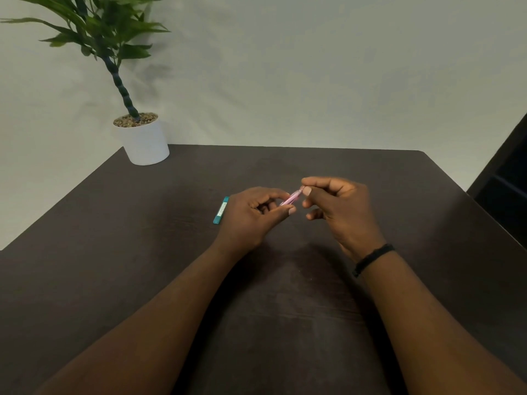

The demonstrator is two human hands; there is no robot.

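**Two-Hand Grip on the Pink Pen**

1. Position of the hands. Your left hand [251,216] and right hand [340,205] meet above the middle of the dark desk [142,252]. Both forearms reach in from the near edge.

2. Position of the work item. You hold a slim pink pen [292,197] between the two hands. It is clear of the desk surface and tilted, with its lower end at your left hand and its upper end at your right hand. The pen is blurred, so you cannot tell which end is the tip.

3. State of the fingers, left. Thumb and forefinger pinch the lower end of the pen. The other fingers are curled in toward the palm.

4. State of the fingers, right. Thumb and forefinger pinch the upper end of the pen. The other fingers are curled loosely below it and do not touch the pen.

5. Adjacent items. A short teal stick [221,210] with a pale label lies flat on the desk just beside the back of your left hand; contact cannot be confirmed. A black band [372,259] circles your right wrist. A white pot [145,143] holding a green plant [94,27] stands at the far left corner of the desk, against a pale wall [313,67].
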